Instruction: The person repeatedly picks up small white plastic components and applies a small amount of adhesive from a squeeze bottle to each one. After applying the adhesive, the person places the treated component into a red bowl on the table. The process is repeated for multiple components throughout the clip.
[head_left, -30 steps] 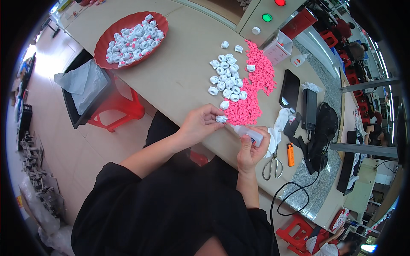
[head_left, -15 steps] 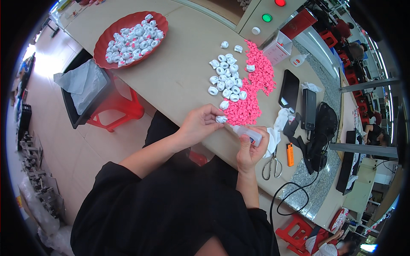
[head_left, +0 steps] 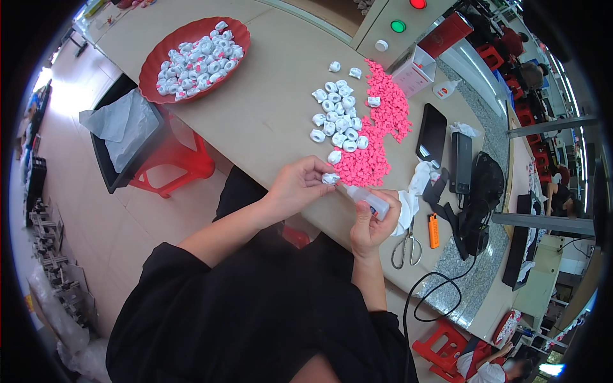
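Bottle (head_left: 375,203) and white piece (head_left: 329,179): where do you have them?

You have both in your hands, over the near edge of the tabletop (head_left: 274,96). Your left grip (head_left: 295,186) is narrow, fingertips pinching the white piece. Your right grip (head_left: 373,233) is wrapped round the bottle, tilted so its nozzle points at the piece.

Touching?

Very near; you can't tell contact here, nor what the bottle contains.

And your containers?

Toward the far left of your tabletop, the red bowl (head_left: 150,73) holds heaped white pieces (head_left: 201,60), some showing pink. Off its left edge, your dark bin (head_left: 115,179) has a pale sheet (head_left: 128,121) draped over the rim. By the cabinet (head_left: 415,20) stands a pink box (head_left: 412,78).

What's loose before you?

Pink bits (head_left: 363,167) in a long heap, with loose pieces (head_left: 338,121) beside and partly on it.
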